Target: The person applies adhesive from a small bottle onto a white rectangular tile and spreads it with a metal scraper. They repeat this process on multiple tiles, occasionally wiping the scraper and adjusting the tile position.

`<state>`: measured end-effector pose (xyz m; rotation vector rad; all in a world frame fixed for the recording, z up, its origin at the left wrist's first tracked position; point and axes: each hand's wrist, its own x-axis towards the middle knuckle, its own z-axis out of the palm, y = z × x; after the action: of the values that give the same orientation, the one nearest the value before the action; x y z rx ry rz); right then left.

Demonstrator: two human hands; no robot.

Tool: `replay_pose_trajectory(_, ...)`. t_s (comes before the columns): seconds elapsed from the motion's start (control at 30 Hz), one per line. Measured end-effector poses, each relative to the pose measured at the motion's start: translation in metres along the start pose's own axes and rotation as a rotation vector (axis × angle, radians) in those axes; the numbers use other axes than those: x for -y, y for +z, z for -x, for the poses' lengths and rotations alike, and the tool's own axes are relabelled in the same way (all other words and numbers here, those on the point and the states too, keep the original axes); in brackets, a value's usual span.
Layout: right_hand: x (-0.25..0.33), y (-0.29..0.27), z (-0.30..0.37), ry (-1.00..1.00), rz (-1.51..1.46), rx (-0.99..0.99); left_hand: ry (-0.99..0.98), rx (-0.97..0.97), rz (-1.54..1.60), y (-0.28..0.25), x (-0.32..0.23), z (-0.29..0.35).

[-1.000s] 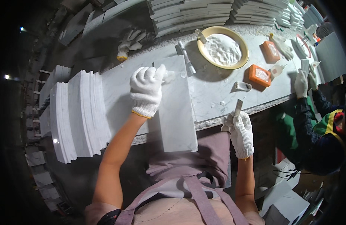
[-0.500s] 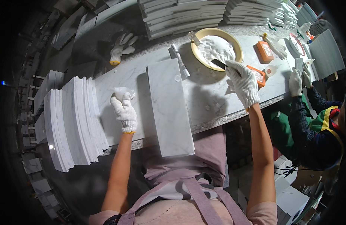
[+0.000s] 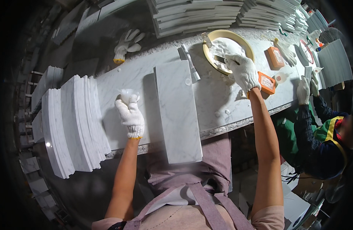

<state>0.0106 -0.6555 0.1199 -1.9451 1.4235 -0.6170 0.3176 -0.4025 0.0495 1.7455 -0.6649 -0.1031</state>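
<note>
My right hand (image 3: 243,73), in a white knit glove, is closed on a narrow flat spatula (image 3: 219,59). The spatula's end dips into white powdery paste (image 3: 228,48) in a round cream-yellow basin (image 3: 250,45). My left hand (image 3: 130,117), gloved too, is closed around a translucent whitish plastic piece (image 3: 128,93) just above the bench; its exact kind I cannot make out. Between my hands a long pale marble slab (image 3: 177,111) lies across the bench, its near end overhanging the edge. A small clear disc (image 3: 188,81) sits on it.
Upright marble slabs (image 3: 71,126) stand at left; stacked slabs (image 3: 195,15) are behind. A marker-like tube (image 3: 190,63) lies beside the slab. Orange boxes (image 3: 267,82) are at right, near a co-worker's gloved hand (image 3: 303,90). A loose glove (image 3: 126,46) lies at the back.
My right hand has moved up and slightly left toward the basin, pushing the spatula deeper into the paste. My left hand keeps its hold. The view has shifted a little.
</note>
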Motion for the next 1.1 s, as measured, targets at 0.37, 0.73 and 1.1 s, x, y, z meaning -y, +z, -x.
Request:
replay_pose_trajectory(0.37, 0.023, -0.017, 0.035, 0.202, -0.366, 0.015, 0.010, -0.029, 0.020, 0.002, 0.013, -0.002)
replay_pose_trajectory(0.73, 0.063, 0.020, 0.153, 0.490, -0.735, 0.156, 0.056, -0.026, -0.054, 0.002, 0.008, -0.003)
replay_pose_trajectory(1.1, 0.056, 0.069, 0.162, -0.057, -0.325, -0.096, 0.068, -0.036, -0.056, 0.004, 0.005, -0.002)
